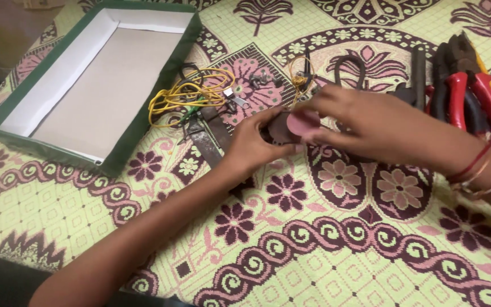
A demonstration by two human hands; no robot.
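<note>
My left hand [251, 145] and my right hand [365, 122] meet over the patterned cloth [325, 250]. Between their fingers sits a small dark object with a round pink face [301, 123]; both hands grip it, and what it is cannot be made out. A flat dark metal tool [203, 139] lies just left of my left hand. Thin bangles [481, 167] circle my right wrist.
An open green box with a white inside [95, 85] stands at the upper left. Beside it lie coiled yellow wire [186, 94], a few bolts [258, 79] and small metal bits. Red-handled pliers [473, 91] and dark tools lie at the upper right.
</note>
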